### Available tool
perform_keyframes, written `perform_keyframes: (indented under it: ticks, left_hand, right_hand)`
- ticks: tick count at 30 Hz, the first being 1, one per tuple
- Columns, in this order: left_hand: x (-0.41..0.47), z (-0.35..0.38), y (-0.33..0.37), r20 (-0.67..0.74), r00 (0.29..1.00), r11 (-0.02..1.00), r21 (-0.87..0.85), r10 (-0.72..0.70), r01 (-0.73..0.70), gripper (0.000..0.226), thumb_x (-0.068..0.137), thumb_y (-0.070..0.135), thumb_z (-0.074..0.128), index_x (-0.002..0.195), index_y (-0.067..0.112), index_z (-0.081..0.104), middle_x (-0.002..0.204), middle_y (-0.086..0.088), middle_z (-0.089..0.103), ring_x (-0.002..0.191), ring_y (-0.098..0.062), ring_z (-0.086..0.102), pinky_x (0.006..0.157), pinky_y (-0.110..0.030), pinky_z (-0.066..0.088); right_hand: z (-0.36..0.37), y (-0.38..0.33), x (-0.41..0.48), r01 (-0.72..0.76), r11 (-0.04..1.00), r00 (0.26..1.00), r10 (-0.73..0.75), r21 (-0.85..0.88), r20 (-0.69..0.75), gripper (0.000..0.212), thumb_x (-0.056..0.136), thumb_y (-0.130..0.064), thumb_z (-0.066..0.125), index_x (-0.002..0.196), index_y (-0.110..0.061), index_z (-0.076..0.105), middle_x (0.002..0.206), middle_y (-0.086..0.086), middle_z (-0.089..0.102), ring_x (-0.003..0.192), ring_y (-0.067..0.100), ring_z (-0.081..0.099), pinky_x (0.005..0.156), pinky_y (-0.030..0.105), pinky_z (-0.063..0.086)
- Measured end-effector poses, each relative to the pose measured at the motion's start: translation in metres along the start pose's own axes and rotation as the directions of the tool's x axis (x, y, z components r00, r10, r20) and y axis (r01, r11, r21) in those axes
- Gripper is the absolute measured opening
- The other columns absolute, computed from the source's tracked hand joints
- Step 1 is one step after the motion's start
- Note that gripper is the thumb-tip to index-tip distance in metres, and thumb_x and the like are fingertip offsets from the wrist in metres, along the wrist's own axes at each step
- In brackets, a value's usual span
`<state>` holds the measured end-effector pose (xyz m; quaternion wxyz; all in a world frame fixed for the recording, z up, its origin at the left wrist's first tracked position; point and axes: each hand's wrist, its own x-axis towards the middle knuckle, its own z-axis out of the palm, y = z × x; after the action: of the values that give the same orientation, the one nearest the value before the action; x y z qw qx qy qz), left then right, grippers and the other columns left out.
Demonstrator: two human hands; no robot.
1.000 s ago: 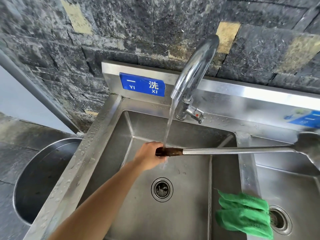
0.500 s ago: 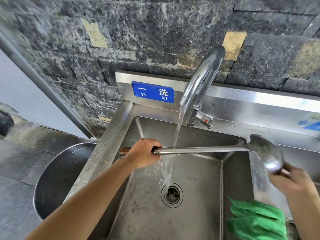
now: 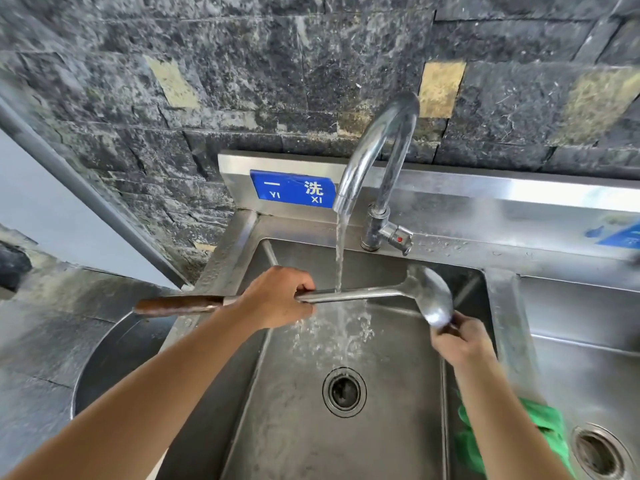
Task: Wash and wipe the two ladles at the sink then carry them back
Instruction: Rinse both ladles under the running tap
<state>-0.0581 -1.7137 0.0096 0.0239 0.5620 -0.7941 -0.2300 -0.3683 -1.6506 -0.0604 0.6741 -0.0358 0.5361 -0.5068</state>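
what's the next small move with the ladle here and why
Probably slide the ladle leftward so its bowl comes under the tap stream. The water strikes the shaft just beside the left hand, while the bowl, held by the right hand, sits to the right of the flow.

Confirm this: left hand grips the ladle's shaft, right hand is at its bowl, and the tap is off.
Wrong on the tap: it is running. The head view shows water falling onto the shaft of the ladle. The rest holds: left hand grips the shaft, right hand is at the bowl.
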Motion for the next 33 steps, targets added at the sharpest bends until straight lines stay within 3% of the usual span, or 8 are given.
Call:
perform_keyframes:
  ticks: [4, 10, 14, 17, 21, 24, 30, 33]
  left_hand:
    - [-0.002, 0.001, -0.006, -0.002, 1.0, 0.999, 0.032, -0.024, 0.024, 0.02, 0.071, 0.046, 0.073, 0.084, 0.032, 0.069, 0.071, 0.015, 0.063, 0.072, -0.01, 0.062, 0.07, -0.031, 0.053]
    - [-0.02, -0.007, -0.029, 0.025, 0.997, 0.992, 0.1, -0.074, 0.072, 0.023, 0.074, 0.049, 0.074, 0.08, 0.027, 0.07, 0.064, 0.01, 0.062, 0.062, -0.009, 0.058, 0.064, -0.03, 0.048]
    - [-0.038, -0.016, -0.036, -0.013, 0.989, 0.975, 0.165, -0.148, 0.148, 0.021, 0.077, 0.051, 0.073, 0.072, 0.032, 0.067, 0.063, 0.008, 0.063, 0.063, -0.009, 0.06, 0.058, -0.027, 0.043]
    - [-0.051, -0.019, -0.036, -0.044, 0.98, 0.957, 0.212, -0.194, 0.199, 0.02, 0.079, 0.054, 0.07, 0.079, 0.034, 0.068, 0.069, 0.011, 0.065, 0.067, -0.008, 0.061, 0.059, -0.026, 0.045]
    - [-0.062, -0.019, -0.033, -0.073, 0.974, 0.94, 0.256, -0.213, 0.224, 0.025, 0.081, 0.055, 0.067, 0.089, 0.032, 0.07, 0.077, 0.01, 0.065, 0.072, -0.009, 0.06, 0.06, -0.028, 0.043]
    - [-0.069, -0.017, -0.033, -0.065, 0.965, 0.93, 0.256, -0.255, 0.263, 0.026, 0.082, 0.056, 0.065, 0.086, 0.031, 0.069, 0.078, 0.009, 0.063, 0.071, -0.009, 0.058, 0.055, -0.025, 0.038]
    - [-0.084, -0.012, -0.035, -0.007, 0.932, 0.908, 0.224, -0.361, 0.354, 0.031, 0.084, 0.055, 0.061, 0.071, 0.027, 0.065, 0.062, 0.006, 0.063, 0.059, -0.006, 0.057, 0.057, -0.027, 0.047]
    - [-0.092, -0.005, -0.029, 0.062, 0.91, 0.902, 0.172, -0.41, 0.395, 0.035, 0.09, 0.047, 0.06, 0.064, 0.023, 0.061, 0.058, 0.003, 0.06, 0.061, -0.01, 0.058, 0.053, -0.022, 0.036]
  right_hand:
    - [0.016, 0.032, 0.019, -0.077, 0.852, 0.989, 0.132, 0.518, -0.071, 0.032, 0.102, 0.003, 0.038, 0.077, -0.004, 0.057, 0.042, 0.002, 0.063, 0.049, 0.013, 0.065, 0.034, 0.015, 0.045]
    - [0.037, 0.08, 0.036, -0.236, 0.946, 0.957, 0.267, 0.223, -0.117, 0.076, 0.101, 0.008, 0.036, 0.034, -0.013, 0.064, 0.056, 0.004, 0.06, 0.055, 0.008, 0.054, 0.063, 0.022, 0.045]
    - [0.061, 0.098, 0.04, -0.271, 0.893, 0.936, 0.332, 0.36, -0.12, 0.006, 0.08, 0.0, 0.055, 0.077, -0.005, 0.053, 0.108, 0.017, 0.051, 0.072, 0.015, 0.051, 0.072, 0.021, 0.049]
    - [0.072, 0.104, 0.054, -0.307, 0.857, 0.916, 0.383, 0.414, -0.115, 0.018, 0.097, 0.003, 0.039, 0.089, 0.002, 0.055, 0.09, 0.017, 0.056, 0.075, 0.023, 0.053, 0.044, 0.022, 0.054]
    - [0.09, 0.1, 0.042, -0.305, 0.909, 0.93, 0.348, 0.284, -0.114, 0.021, 0.101, -0.005, 0.043, 0.105, 0.002, 0.062, 0.094, 0.02, 0.06, 0.086, 0.03, 0.059, 0.043, 0.033, 0.059]
    - [0.096, 0.096, 0.037, -0.303, 0.944, 0.937, 0.32, 0.126, -0.141, 0.017, 0.1, -0.007, 0.049, 0.11, 0.0, 0.062, 0.104, 0.022, 0.056, 0.095, 0.034, 0.059, 0.063, 0.042, 0.062]
    - [0.099, 0.104, 0.032, -0.305, 0.939, 0.941, 0.271, -0.158, -0.204, 0.028, 0.104, -0.026, 0.051, 0.092, -0.002, 0.06, 0.068, 0.012, 0.053, 0.053, 0.02, 0.05, 0.081, 0.045, 0.06]
    - [0.094, 0.098, 0.022, -0.265, 0.898, 0.959, 0.206, -0.352, -0.195, 0.035, 0.104, -0.035, 0.051, 0.09, -0.005, 0.06, 0.069, 0.008, 0.053, 0.055, 0.019, 0.052, 0.092, 0.048, 0.06]
